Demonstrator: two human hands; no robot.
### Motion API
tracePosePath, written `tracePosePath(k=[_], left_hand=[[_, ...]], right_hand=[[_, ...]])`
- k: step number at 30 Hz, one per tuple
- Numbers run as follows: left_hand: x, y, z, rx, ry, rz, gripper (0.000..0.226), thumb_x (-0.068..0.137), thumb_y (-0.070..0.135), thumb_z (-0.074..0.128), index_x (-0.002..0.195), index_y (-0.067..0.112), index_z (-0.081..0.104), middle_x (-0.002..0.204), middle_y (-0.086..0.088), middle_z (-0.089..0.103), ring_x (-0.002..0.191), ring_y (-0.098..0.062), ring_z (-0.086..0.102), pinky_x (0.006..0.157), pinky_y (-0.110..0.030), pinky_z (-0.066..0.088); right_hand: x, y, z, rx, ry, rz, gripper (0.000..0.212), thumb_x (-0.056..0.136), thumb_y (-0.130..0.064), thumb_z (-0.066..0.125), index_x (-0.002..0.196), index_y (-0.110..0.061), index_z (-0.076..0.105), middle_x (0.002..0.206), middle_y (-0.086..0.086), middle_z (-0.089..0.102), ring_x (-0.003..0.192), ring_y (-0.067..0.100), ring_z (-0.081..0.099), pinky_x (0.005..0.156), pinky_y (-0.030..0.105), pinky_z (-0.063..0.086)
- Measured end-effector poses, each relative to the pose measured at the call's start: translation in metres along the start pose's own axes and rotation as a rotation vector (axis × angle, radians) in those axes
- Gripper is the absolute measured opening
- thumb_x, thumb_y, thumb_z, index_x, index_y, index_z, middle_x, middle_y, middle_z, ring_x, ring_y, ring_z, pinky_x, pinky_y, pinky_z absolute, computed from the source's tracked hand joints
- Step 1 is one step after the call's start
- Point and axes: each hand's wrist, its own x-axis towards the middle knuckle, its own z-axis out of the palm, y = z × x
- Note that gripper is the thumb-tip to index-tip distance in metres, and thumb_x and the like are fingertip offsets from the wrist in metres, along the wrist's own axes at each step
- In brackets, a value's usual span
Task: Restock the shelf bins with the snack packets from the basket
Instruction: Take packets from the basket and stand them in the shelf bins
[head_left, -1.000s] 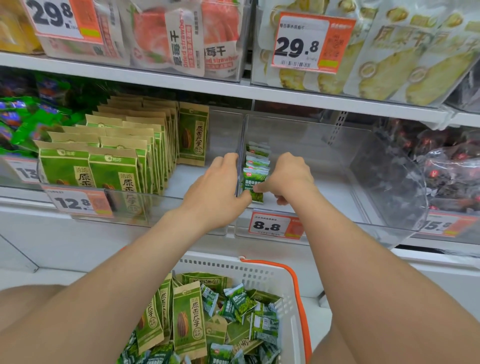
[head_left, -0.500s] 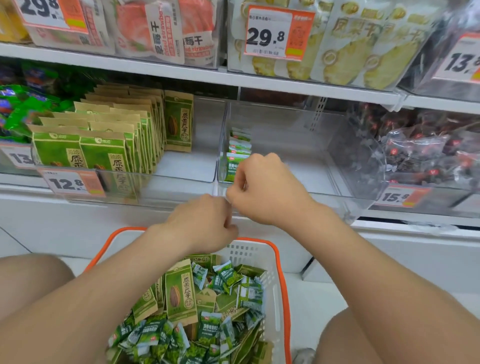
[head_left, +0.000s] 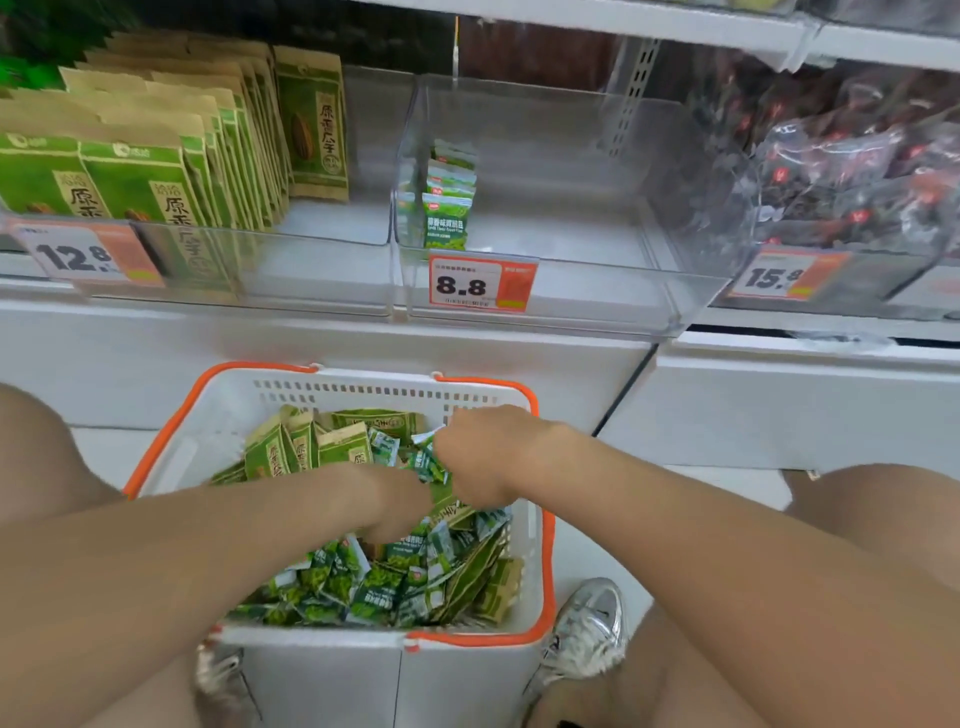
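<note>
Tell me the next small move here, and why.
Probably close both hands on a bunch of small green packets and lift them clear of the basket. The left hand and right hand are down among them, the right seemingly pinching a few, and the clear bin above holds only a short row of the same packets at its left wall.

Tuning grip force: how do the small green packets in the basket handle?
Probably light and floppy: small green packets lie jumbled in the basket. Glossy film, likely slippery. Shelved packets stand beside the bin wall; may tip.
</note>
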Motion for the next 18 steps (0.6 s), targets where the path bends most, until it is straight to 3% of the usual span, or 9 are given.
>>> tracePosePath(k=[2,4,6,9,12,13,15,17,18], left_hand=[[0.005,0.004,0.014,0.068,-0.044,0.014,0.012,0.098,-0.008,0.054,0.100,-0.007,0.065,0.081,-0.011,0.047,0.068,-0.023,0.040,0.061,-0.037,0.042],[0.012,0.004,0.027,0.076,-0.117,-0.002,0.035,0.095,-0.014,0.054,0.128,-0.007,0.061,0.103,-0.017,0.054,0.086,-0.030,0.052,0.075,-0.051,0.055],[0.016,0.000,0.038,0.049,-0.139,-0.032,0.054,0.094,-0.015,0.054,0.145,0.002,0.053,0.136,-0.020,0.055,0.110,-0.034,0.055,0.098,-0.069,0.049],[0.017,-0.003,0.043,0.001,-0.162,-0.044,0.061,0.097,-0.013,0.053,0.154,0.005,0.044,0.147,-0.021,0.051,0.114,-0.035,0.054,0.107,-0.064,0.046],[0.014,-0.007,0.044,-0.020,-0.139,-0.037,0.076,0.097,-0.011,0.054,0.163,0.009,0.021,0.152,-0.019,0.045,0.134,-0.040,0.050,0.109,-0.063,0.042],[0.016,-0.009,0.047,0.000,-0.118,-0.031,0.075,0.097,-0.009,0.056,0.162,0.007,0.022,0.147,-0.019,0.050,0.132,-0.040,0.052,0.109,-0.062,0.044],[0.019,-0.012,0.054,0.066,-0.103,-0.019,0.055,0.097,-0.007,0.059,0.148,0.004,0.044,0.128,-0.018,0.059,0.123,-0.040,0.055,0.110,-0.069,0.040],[0.024,-0.016,0.059,0.114,-0.100,-0.009,0.023,0.096,-0.007,0.060,0.118,0.002,0.061,0.105,-0.015,0.060,0.118,-0.041,0.056,0.109,-0.082,0.028],[0.024,-0.019,0.061,0.121,-0.076,0.008,0.013,0.095,-0.008,0.061,0.104,0.002,0.063,0.094,-0.013,0.056,0.114,-0.041,0.057,0.108,-0.082,0.029]], right_hand=[[0.006,-0.006,0.009,-0.003,-0.057,-0.034,0.028,0.094,-0.005,0.055,0.073,-0.017,0.042,0.078,0.004,0.047,0.069,0.024,0.057,0.055,0.035,0.048],[0.012,-0.010,0.016,-0.009,-0.087,-0.056,0.023,0.094,-0.005,0.056,0.077,-0.016,0.046,0.080,0.003,0.047,0.072,0.023,0.060,0.056,0.036,0.052],[0.016,-0.013,0.018,-0.021,-0.097,-0.070,0.011,0.095,-0.005,0.056,0.088,-0.013,0.053,0.081,0.003,0.049,0.068,0.019,0.055,0.054,0.033,0.048],[0.021,-0.015,0.017,-0.035,-0.114,-0.074,0.007,0.096,-0.005,0.055,0.098,-0.012,0.056,0.082,0.002,0.048,0.066,0.016,0.050,0.052,0.031,0.045],[0.026,-0.018,0.015,-0.046,-0.131,-0.073,0.023,0.095,-0.004,0.056,0.080,-0.016,0.044,0.081,0.001,0.048,0.064,0.014,0.047,0.050,0.030,0.042],[0.029,-0.019,0.015,-0.054,-0.137,-0.074,0.026,0.096,-0.004,0.056,0.078,-0.016,0.041,0.081,0.001,0.048,0.064,0.014,0.047,0.050,0.030,0.041],[0.034,-0.021,0.014,-0.061,-0.129,-0.078,0.020,0.097,-0.006,0.056,0.085,-0.015,0.043,0.082,0.000,0.047,0.065,0.013,0.048,0.049,0.030,0.040],[0.037,-0.023,0.013,-0.055,-0.129,-0.088,0.014,0.097,-0.006,0.055,0.095,-0.015,0.045,0.082,0.000,0.045,0.065,0.013,0.047,0.049,0.030,0.039],[0.037,-0.024,0.013,-0.054,-0.131,-0.098,0.013,0.097,-0.006,0.056,0.097,-0.015,0.046,0.082,0.000,0.045,0.065,0.013,0.047,0.049,0.030,0.039]])
